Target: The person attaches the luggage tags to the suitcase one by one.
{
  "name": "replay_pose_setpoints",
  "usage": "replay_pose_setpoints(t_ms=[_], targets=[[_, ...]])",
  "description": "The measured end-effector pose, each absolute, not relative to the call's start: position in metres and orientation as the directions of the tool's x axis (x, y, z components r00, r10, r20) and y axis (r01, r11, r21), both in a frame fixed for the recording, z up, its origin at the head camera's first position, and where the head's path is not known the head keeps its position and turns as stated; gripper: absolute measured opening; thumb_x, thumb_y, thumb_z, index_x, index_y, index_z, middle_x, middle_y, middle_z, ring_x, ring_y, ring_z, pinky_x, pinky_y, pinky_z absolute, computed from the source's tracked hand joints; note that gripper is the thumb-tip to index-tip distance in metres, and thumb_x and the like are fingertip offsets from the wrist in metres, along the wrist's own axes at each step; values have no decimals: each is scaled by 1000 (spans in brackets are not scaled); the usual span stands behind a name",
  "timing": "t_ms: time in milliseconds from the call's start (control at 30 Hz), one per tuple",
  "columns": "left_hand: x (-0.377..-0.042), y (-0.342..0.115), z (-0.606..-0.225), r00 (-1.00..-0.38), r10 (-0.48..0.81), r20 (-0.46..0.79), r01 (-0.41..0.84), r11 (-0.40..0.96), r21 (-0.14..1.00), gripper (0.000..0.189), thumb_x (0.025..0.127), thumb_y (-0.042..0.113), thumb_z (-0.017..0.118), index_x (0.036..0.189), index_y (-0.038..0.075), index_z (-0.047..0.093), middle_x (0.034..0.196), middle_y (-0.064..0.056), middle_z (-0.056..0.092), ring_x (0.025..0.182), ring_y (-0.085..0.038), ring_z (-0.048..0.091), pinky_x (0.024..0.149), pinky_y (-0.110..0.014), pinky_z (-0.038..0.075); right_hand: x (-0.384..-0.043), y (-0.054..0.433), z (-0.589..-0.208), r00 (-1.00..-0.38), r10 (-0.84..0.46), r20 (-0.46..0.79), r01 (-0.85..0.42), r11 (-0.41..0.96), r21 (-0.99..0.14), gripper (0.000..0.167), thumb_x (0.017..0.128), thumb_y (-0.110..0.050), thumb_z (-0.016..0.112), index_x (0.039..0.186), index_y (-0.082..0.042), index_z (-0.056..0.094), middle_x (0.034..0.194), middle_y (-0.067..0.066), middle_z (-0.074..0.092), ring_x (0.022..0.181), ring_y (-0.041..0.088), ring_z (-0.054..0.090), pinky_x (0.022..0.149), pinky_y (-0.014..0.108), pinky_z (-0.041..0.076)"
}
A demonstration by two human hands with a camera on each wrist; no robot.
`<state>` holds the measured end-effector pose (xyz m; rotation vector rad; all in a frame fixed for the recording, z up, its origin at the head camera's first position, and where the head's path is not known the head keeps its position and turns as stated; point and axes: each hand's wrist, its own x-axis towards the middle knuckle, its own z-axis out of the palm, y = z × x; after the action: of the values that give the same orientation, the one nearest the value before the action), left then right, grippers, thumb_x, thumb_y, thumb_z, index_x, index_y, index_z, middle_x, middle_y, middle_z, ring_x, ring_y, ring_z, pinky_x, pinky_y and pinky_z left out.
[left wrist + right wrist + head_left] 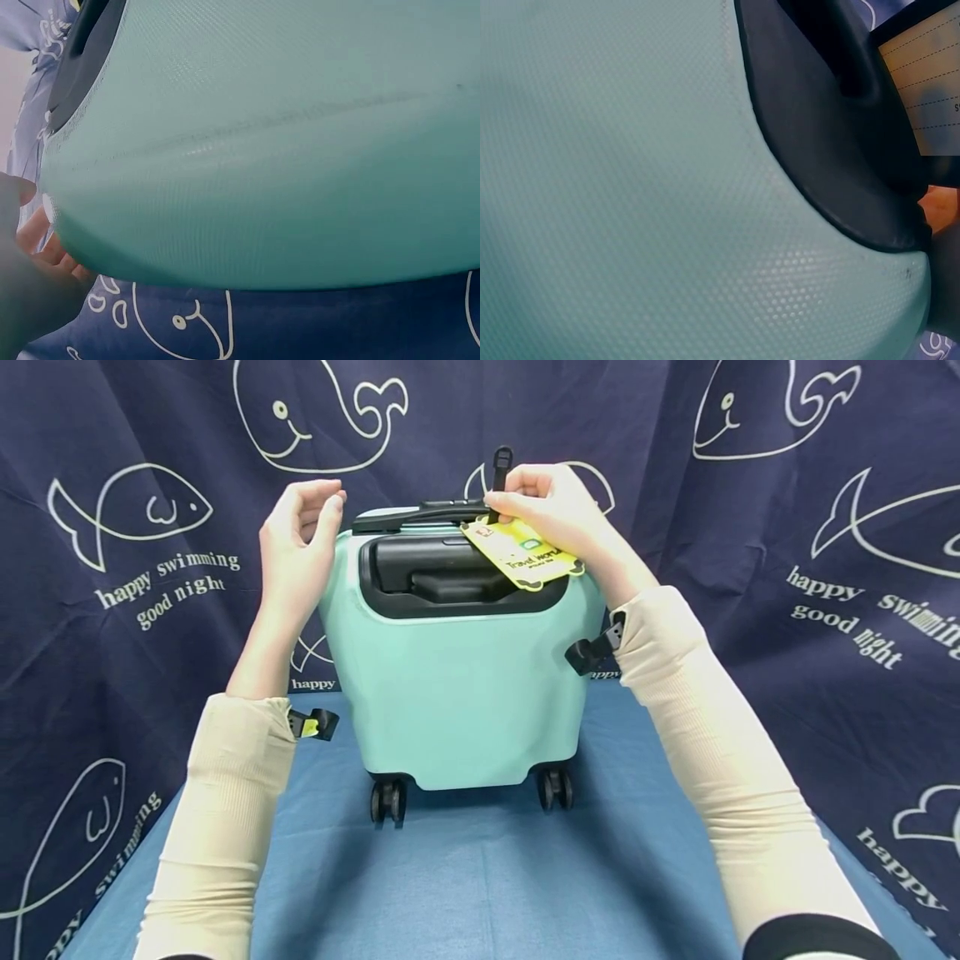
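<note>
A mint-green suitcase (457,693) stands upright on its wheels, its black recessed handle housing (420,606) toward me. At its top right, my right hand (558,514) pinches the black strap (501,472) of a yellow luggage tag (525,556) between thumb and fingers. The strap's end sticks up above the grip, and the tag hangs over the housing. In the right wrist view the tag's lined side (930,82) shows. My left hand (296,547), fingers loosely bent and holding nothing, is raised beside the upper left corner, near the black top carry handle (408,518).
Blue cloth (480,877) covers the surface under the suitcase wheels (388,800). A dark blue curtain (172,435) with white whale and fish drawings hangs behind and at both sides. Small black wrist mounts (592,652) stick out from the sleeves.
</note>
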<state>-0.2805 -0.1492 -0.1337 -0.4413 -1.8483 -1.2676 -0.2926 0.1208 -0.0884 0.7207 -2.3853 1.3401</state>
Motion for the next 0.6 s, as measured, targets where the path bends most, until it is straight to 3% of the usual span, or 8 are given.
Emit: replay_pose_setpoints(t_ms=[600], targets=[[-297, -125, -103, -683, -104, 723, 591, 503, 630, 23, 93, 23, 55, 109, 10, 66, 102, -1, 71, 84, 0, 63, 80, -15, 46, -294, 120, -89, -821, -279, 497, -570, 442, -693, 22, 88, -23, 64, 70, -13, 56, 55, -12, 56, 48, 1, 43, 48, 18, 30]])
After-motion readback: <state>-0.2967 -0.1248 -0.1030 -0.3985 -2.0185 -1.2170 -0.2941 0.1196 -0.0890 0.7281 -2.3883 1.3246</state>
